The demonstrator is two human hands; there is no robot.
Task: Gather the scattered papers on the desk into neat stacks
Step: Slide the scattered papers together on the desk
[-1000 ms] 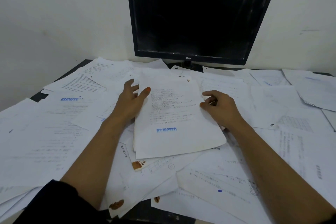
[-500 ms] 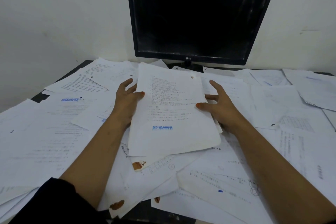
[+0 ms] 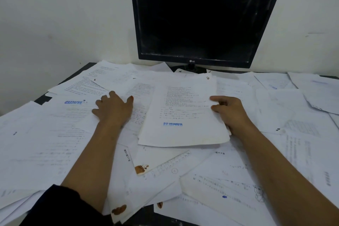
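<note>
Now off the stack (image 3: pixel 183 113), left hand (image 3: pixel 113 108) lying flat on loose papers (image 3: pixel 60 134); right hand (image 3: pixel 231 112) pinching stack edge alone. Risk: one-sided grip, sheets fanning apart.

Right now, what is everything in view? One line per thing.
stack of papers: one, white with a blue REJECTED stamp, desk centre, in front of the monitor.
loose papers: many, white, some brown-stained, spread over the desk.
desk: one, dark, mostly covered.
monitor: one, black, screen off, at the back against the wall.
wall: white, behind.
left hand: flat on loose papers left of the stack.
right hand: fingers grip the stack's right edge.
</note>
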